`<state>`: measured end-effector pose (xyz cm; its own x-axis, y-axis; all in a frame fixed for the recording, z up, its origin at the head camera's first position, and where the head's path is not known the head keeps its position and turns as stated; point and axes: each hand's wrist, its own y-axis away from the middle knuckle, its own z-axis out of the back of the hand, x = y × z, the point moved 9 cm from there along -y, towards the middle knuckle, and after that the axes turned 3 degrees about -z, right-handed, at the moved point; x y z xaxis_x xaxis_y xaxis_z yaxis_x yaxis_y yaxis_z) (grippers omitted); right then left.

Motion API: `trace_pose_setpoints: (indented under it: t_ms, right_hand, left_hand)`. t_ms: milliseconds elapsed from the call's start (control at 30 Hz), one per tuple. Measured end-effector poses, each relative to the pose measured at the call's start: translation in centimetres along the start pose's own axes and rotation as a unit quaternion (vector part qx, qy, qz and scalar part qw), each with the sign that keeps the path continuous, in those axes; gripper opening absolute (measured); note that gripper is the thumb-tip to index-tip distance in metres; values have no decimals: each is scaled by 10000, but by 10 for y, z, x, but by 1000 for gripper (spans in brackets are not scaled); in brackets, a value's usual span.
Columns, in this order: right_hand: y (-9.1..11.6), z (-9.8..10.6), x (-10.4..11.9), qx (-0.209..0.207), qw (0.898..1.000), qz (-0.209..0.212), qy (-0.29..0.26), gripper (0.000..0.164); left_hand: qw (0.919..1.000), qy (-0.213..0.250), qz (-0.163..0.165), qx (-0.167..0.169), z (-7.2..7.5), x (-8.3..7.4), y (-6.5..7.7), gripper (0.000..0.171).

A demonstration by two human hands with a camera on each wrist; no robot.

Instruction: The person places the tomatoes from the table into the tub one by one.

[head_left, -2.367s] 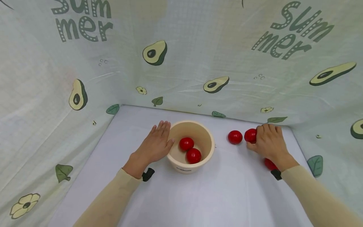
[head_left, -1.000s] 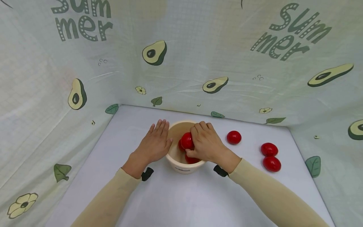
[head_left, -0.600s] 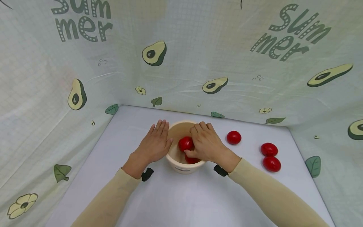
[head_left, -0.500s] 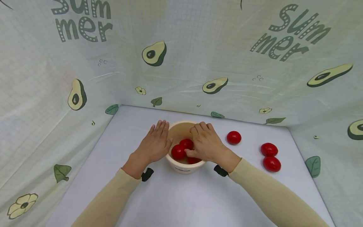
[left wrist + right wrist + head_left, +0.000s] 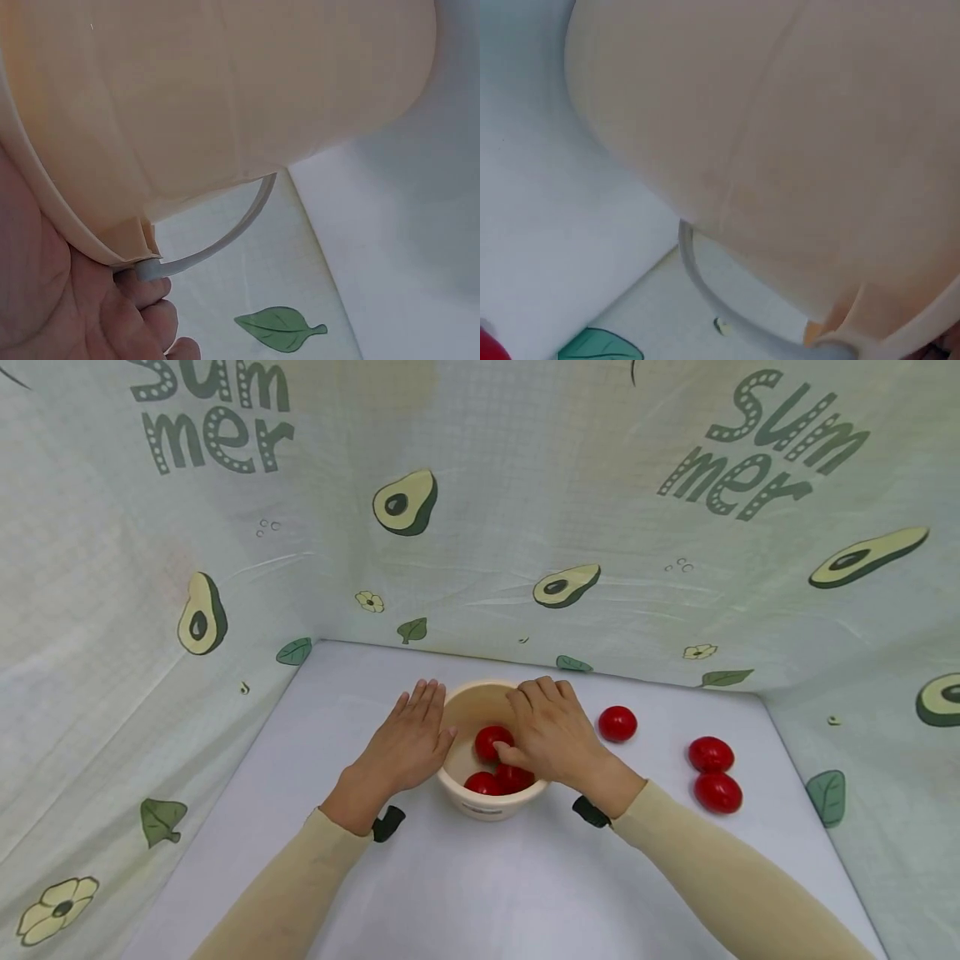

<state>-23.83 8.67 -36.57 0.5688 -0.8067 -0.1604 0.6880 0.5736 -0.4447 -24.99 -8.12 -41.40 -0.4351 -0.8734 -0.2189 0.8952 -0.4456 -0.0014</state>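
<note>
A cream plastic bucket (image 5: 483,811) stands on the white table with three glossy red balls (image 5: 491,742) inside. My left hand (image 5: 405,747) lies flat along the bucket's left rim, fingers straight and pointing away. In the left wrist view, its palm is against the rim beside the joint of the pale grey handle (image 5: 240,227). My right hand (image 5: 555,735) is over the right rim, thumb above the balls and nothing in its grasp. Its fingertips are out of sight. The bucket's side (image 5: 742,135) fills most of the right wrist view.
To the right of the bucket sits one red ball (image 5: 617,724). Farther right, two more red balls (image 5: 711,755) lie against each other near the table's right side. Cloth with avocado prints (image 5: 405,502) walls off the back and sides.
My right hand took a red ball from the right, carried it left into the bucket and let it go. The balls inside have shifted. My left hand has stayed at the rim.
</note>
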Motion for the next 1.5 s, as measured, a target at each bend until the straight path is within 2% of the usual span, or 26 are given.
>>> trace_pose_setpoints:
  t_ms: [133, 300, 467, 600, 767, 933, 1367, 1500]
  right_hand:
    - [5, 10, -27, -349, 9992, -200, -30, 65]
    - [20, 11, -84, -520, 9957, -767, -26, 66]
    - [53, -21, -141, 190, 9873, -1565, 180, 74]
    - [84, -52, -168, 921, 9745, -2029, 254, 76]
    - [112, -79, -180, 1337, 9666, -2170, 284, 77]
    - [125, -96, -183, 1557, 9623, -2216, 264, 78]
    - [132, -114, -183, 1794, 9515, -2490, 220, 71]
    - [130, -114, -182, 1712, 9533, -2473, 276, 70]
  left_hand:
    - [10000, 53, -22, 23, 1, -1, 1, 73]
    - [9999, 59, 37, 107, 0, -1, 0, 74]
    - [9999, 98, 19, 82, 1, -1, 1, 74]
    - [9999, 120, 11, 66, 1, 0, 1, 74]
    - [9998, 142, 60, 108, -1, 2, 0, 73]
    - [9997, 184, 66, 114, -3, 3, -1, 73]
    - [9998, 136, 84, 127, -2, 1, 1, 74]
    - [9998, 127, 87, 120, -1, 1, 2, 74]
